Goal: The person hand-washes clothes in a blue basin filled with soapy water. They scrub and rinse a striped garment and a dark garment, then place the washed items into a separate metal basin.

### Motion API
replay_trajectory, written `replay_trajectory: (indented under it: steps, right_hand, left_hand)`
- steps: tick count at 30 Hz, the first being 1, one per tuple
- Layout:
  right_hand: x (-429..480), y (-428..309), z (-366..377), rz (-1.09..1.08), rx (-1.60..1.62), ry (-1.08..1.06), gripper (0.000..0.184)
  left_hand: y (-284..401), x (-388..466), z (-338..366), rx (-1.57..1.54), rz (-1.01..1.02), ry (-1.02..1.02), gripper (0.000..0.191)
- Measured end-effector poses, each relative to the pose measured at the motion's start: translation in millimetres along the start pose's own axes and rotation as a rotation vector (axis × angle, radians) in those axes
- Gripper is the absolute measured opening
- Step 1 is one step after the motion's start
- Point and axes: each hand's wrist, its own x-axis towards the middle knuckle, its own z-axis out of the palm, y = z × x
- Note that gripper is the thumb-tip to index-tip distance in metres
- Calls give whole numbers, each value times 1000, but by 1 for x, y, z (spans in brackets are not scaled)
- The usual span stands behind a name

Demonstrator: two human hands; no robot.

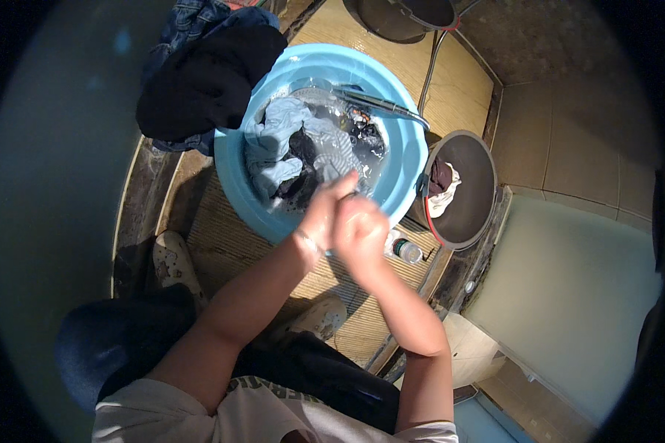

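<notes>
My left hand and my right hand are pressed together above the near rim of a light blue plastic basin. Both are blurred, and whether cloth is between them cannot be told. In the basin, light blue cloth, a striped grey cloth and dark cloth lie in soapy water. A shower head with a metal handle rests in the basin, its head at the far side and its hose passing over the right rim.
Black clothing and blue jeans are heaped at the upper left. A grey bucket holding dark and white cloth stands right of the basin, near a clear bottle. Another bucket stands beyond. My clogs are on the ribbed floor.
</notes>
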Motion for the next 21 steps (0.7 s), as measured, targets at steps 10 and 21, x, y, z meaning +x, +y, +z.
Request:
replay_trajectory:
  steps: [10, 21]
  right_hand:
    - [-15, 69, -52, 402, 244, -535, 18]
    - [-11, 12, 3, 74, -19, -159, 3]
  left_hand:
    - [35, 0, -2, -69, 95, -181, 18]
    - [-8, 21, -27, -432, -58, -598, 23]
